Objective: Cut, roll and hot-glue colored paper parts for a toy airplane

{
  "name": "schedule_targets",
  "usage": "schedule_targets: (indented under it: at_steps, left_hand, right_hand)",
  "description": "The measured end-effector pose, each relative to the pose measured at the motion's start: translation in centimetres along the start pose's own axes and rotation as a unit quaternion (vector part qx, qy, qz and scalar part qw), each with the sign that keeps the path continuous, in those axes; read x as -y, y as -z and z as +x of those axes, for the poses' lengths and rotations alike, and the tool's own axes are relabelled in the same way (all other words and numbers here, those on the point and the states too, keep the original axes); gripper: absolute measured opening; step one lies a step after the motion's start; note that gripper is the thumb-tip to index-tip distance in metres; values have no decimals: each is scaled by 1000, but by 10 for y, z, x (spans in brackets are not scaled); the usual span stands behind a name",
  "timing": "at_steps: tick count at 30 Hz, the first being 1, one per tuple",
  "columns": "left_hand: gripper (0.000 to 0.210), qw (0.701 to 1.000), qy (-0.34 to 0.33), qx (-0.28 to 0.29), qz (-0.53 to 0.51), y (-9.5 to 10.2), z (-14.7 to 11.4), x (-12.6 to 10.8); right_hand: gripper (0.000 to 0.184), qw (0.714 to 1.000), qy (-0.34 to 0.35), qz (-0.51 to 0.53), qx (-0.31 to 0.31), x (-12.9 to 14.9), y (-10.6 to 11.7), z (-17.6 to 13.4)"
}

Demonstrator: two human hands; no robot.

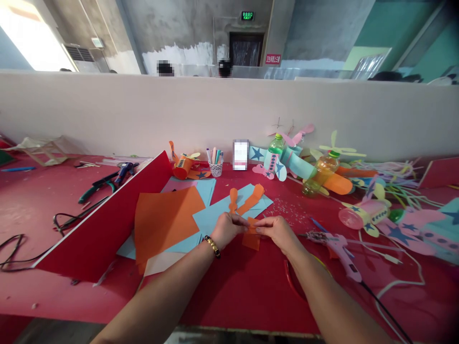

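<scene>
Between my two hands is a small piece of orange paper (251,240), held above the red tabletop. My left hand (230,230), with a beaded bracelet (212,245) at the wrist, pinches its left side. On the right side my right hand (278,231) pinches the same piece between thumb and fingers. Just beyond the hands, cut orange paper shapes (254,198) with rounded ends lie on light blue paper sheets (211,216). A large orange sheet (168,220) rests over more blue paper to the left.
Right of my hands lie a pink glue gun (342,253) with a cord and a red-handled tool (289,282) partly under my forearm. Bottle-and-paper airplanes (326,174) crowd the back right. A red divider (107,224) stands at left. Farther back are a pen cup (215,168) and a phone (240,155).
</scene>
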State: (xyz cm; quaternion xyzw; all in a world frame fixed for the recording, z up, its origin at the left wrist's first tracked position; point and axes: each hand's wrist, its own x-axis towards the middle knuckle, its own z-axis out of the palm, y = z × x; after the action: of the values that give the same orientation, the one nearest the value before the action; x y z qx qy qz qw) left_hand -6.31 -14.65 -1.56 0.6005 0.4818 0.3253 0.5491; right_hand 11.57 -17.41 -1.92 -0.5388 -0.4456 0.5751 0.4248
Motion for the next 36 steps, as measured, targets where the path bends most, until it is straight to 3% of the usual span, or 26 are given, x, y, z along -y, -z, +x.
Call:
schedule_targets:
  at_steps: [8,14,26,33,36]
  left_hand:
    - [23,997,-45,38,54,2,0,3]
    - [20,997,-60,20,52,4,-1,-1]
    - [21,997,14,41,-68,3,1,4]
    - [28,998,-12,49,28,4,-1,2]
    - [26,996,-42,42,69,6,0,2]
  right_hand:
    - [21,996,47,-77,-9,4,1,-1]
    - [28,999,23,-14,22,0,2,-1]
    - [15,989,90,-119,-13,2,-1,-2]
    - [14,974,123,-188,-34,3,-1,-2]
    - [19,980,104,-169,-14,2,0,-2]
